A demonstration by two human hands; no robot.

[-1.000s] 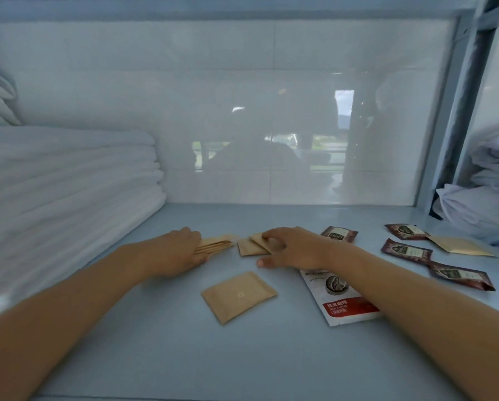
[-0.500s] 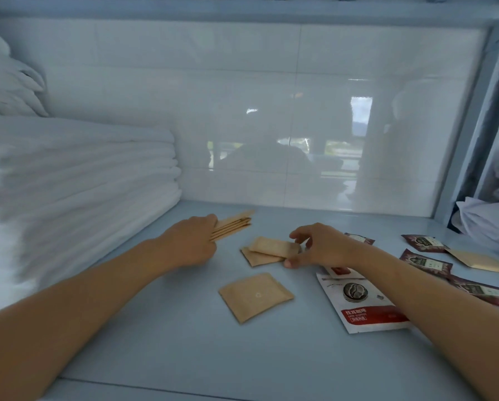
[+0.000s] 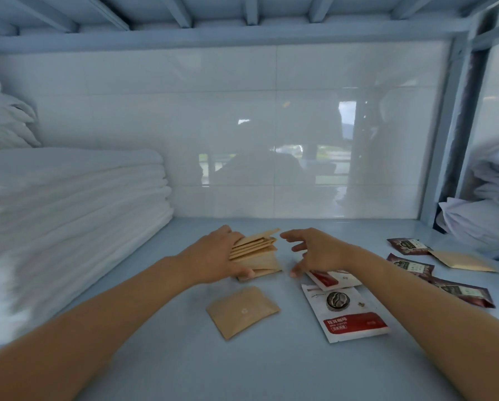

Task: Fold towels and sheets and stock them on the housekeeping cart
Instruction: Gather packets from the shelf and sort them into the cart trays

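Observation:
A tall stack of folded white towels (image 3: 68, 215) fills the left of the pale blue shelf (image 3: 271, 371). My left hand (image 3: 213, 256) grips a fanned stack of brown paper packets (image 3: 255, 247) in the middle of the shelf. Just right of that stack hovers my right hand (image 3: 314, 250), fingers spread and holding nothing. One more brown packet (image 3: 242, 311) lies flat in front of my left hand.
White and red coffee sachets (image 3: 346, 311) lie under and in front of my right wrist. Dark red sachets (image 3: 410, 263) and a brown packet (image 3: 462, 260) are scattered at the right. Crumpled white linen (image 3: 479, 218) sits beyond the right post. A tiled wall closes the back.
My right hand has let go of the brown packets it was pinching; they now sit in the stack my left hand holds. The view has tilted upward.

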